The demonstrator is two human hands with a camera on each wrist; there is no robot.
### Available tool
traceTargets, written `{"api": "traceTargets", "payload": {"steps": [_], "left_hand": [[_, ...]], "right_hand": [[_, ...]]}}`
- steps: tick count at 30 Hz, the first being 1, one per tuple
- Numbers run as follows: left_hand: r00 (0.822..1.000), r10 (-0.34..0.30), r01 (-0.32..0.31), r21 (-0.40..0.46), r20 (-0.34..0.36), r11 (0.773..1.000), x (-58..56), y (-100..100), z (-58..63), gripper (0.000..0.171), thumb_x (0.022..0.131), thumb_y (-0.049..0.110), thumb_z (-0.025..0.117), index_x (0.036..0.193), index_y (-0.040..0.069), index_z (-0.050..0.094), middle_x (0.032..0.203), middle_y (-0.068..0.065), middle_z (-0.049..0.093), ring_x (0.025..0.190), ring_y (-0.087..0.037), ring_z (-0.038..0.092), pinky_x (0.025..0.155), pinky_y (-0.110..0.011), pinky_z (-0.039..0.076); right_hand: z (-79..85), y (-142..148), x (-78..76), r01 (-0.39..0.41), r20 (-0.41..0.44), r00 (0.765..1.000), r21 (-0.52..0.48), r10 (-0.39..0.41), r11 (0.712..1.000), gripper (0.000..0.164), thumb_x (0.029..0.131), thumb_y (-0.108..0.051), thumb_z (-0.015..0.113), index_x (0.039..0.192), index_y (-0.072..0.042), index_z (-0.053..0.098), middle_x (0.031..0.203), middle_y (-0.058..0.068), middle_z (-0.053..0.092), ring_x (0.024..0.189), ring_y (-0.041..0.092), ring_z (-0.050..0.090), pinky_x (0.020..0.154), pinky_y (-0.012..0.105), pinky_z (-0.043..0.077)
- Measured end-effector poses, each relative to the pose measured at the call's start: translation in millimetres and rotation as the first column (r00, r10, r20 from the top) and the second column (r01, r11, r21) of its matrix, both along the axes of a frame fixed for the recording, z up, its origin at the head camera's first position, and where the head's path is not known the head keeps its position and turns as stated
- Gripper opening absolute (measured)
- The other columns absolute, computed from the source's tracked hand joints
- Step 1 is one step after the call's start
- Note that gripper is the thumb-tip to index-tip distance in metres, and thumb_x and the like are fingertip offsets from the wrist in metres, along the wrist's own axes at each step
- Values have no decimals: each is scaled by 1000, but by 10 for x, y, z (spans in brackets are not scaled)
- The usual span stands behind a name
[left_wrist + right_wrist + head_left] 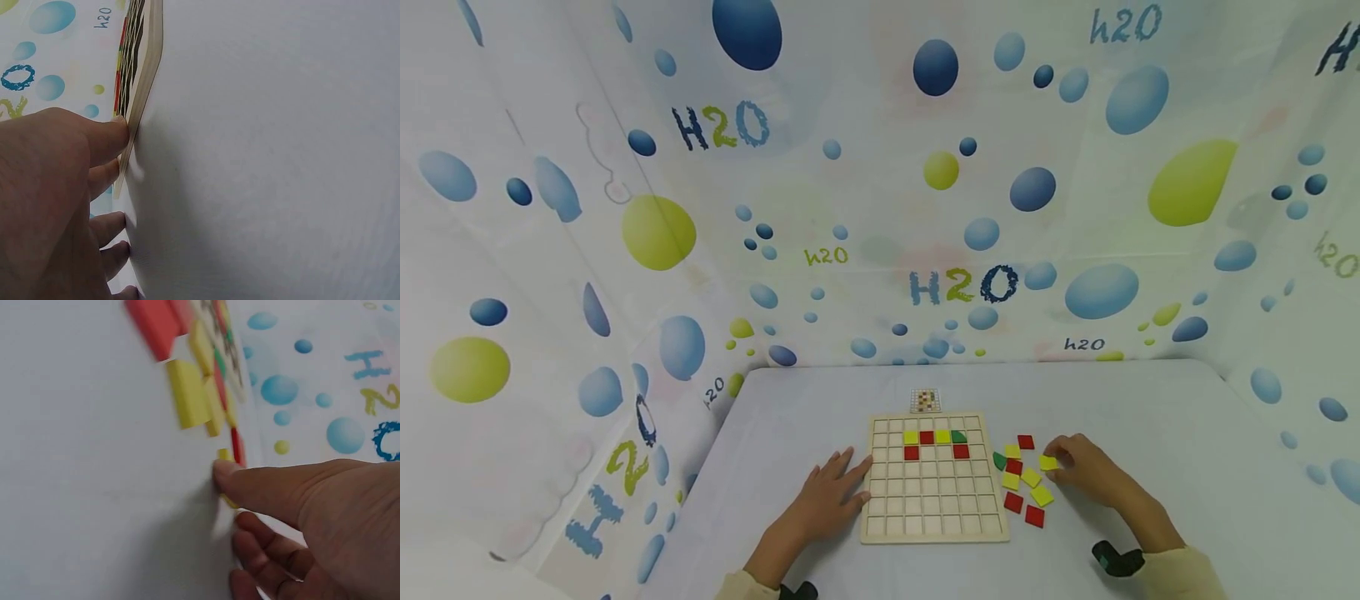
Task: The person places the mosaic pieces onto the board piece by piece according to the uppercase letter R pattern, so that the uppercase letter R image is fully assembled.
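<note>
One broad white backdrop, printed with blue and lime-green drops and the lettering "H2O", rises behind and to both sides of a white tabletop. On that surface lies a pale wooden grid board, the centre of the clock used here, with twelve pointing away from the person. At nine o'clock is the left hand, spread wide, thumb and index finger touching the board's edge, the other fingers fanned apart. At three o'clock is the right hand, narrowed to a pinch on a yellow square tile; whether that tile is lifted off the tabletop cannot be told. Black wrist-worn devices show at four and eight o'clock. A small pattern card, printed with a coloured grid, lies at twelve, just beyond the board. Between board and right hand, a loose cluster at three o'clock holds four more yellow squares, four red squares and one green curved-edged piece. Six set tiles occupy cells towards twelve: yellow, red, yellow, green, running from the nine o'clock side, with two reds one row nearer six, beneath the first yellow and the green.
</note>
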State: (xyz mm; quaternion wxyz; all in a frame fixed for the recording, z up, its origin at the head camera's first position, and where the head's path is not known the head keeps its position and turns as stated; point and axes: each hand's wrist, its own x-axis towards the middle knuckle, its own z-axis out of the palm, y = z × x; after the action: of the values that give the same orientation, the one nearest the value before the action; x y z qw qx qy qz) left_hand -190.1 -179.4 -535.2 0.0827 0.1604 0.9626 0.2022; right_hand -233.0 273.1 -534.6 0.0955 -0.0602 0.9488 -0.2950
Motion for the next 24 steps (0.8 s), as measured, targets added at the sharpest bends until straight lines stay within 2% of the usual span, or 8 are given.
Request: {"api": "traceTargets", "payload": {"steps": [6, 16, 24], "left_hand": [[1000, 7, -7, 9, -16, 1000, 7, -5, -14, 58, 108, 41, 59, 160, 20, 47, 168, -22, 35, 157, -48, 28, 122, -74, 22], [1000, -4, 4, 21, -10, 1000, 0, -18, -47, 60, 107, 44, 59, 161, 21, 46, 169, -21, 34, 158, -46, 27, 123, -73, 21], [1000, -6, 6, 20, -20, 1000, -4, -24, -38, 59, 108, 42, 58, 161, 19, 46, 169, -23, 34, 157, -49, 27, 122, -74, 21]], "right_hand": [[-69, 62, 35, 12, -36, 999, -30, -13, 999, 32, 93, -13, 81, 121, -3, 68, 107, 8, 61, 99, 23, 57, 98, 50, 59], [-79, 9, 52, 35, 2, 999, -72, -35, 997, 32, 94, -13, 80, 122, -3, 68, 110, 7, 62, 101, 22, 57, 98, 49, 58], [-159, -19, 54, 22, -50, 998, -67, -25, 998, 29, 96, -11, 78, 122, -3, 68, 109, 7, 62, 100, 21, 57, 97, 46, 59]]}}
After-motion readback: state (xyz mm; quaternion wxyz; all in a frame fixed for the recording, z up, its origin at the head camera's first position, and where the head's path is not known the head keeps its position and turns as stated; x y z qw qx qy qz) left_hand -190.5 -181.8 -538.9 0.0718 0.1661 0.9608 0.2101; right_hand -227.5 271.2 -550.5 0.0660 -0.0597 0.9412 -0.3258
